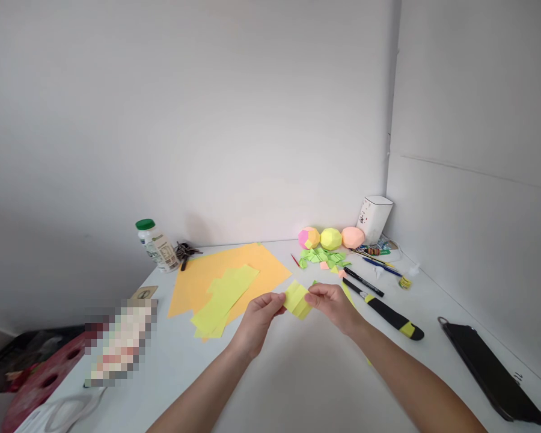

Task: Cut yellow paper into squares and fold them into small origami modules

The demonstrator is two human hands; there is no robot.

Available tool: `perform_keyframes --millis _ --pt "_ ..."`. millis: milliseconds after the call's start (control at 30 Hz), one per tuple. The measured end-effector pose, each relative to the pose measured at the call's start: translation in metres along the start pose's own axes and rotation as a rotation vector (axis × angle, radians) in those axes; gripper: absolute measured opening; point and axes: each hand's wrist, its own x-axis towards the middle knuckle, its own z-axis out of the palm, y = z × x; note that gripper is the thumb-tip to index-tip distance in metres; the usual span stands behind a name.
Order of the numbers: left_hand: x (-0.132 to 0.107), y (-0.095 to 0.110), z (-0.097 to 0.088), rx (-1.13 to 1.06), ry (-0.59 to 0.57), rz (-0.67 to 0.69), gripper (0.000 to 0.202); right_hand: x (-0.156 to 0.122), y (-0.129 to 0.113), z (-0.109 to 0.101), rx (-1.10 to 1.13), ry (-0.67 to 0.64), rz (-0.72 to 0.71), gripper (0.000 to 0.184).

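Note:
Both my hands hold one small folded yellow paper piece [297, 299] just above the white table [297, 373]. My left hand [258, 322] pinches its left edge with thumb and fingers closed. My right hand [333, 307] pinches its right edge the same way. Creases run across the paper. To the left of my hands lie yellow paper strips [223, 297] on a large orange sheet [220, 273].
A black and yellow utility knife [385, 311] and pens [365, 281] lie to the right. Three paper balls [331, 238], a pile of green paper pieces [322, 257] and a white box [374, 218] sit at the back. A bottle [157, 244], keys [184, 251] and a black phone case [489, 370] are also here.

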Motion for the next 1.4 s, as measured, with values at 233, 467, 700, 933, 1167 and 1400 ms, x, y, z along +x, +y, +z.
perform_keyframes --millis 233,467,700,933,1167,1400 --pt "0.0003 0.0005 0.0001 0.008 0.007 -0.002 0.032 0.0019 0.0039 -0.0013 0.035 -0.006 -0.012 0.025" --pt "-0.0001 0.0022 0.0008 -0.003 0.004 -0.009 0.032 0.001 0.0025 -0.0009 0.029 -0.008 -0.015 0.028" --pt "-0.0009 0.0041 0.0013 -0.048 -0.027 -0.001 0.032 0.0001 -0.0004 -0.0003 0.034 -0.008 -0.004 0.029" --pt "-0.0018 0.0044 0.0013 -0.052 -0.032 -0.012 0.032 0.0001 -0.0022 0.0001 0.03 -0.012 -0.005 0.029" --pt "-0.0034 0.0081 0.0028 -0.064 -0.049 0.007 0.026 0.0005 0.0002 -0.0006 0.039 -0.017 -0.004 0.029" --pt "-0.0083 0.0078 0.0059 -0.034 -0.143 0.189 0.018 0.0 0.0038 -0.0014 0.008 -0.026 -0.02 0.03"
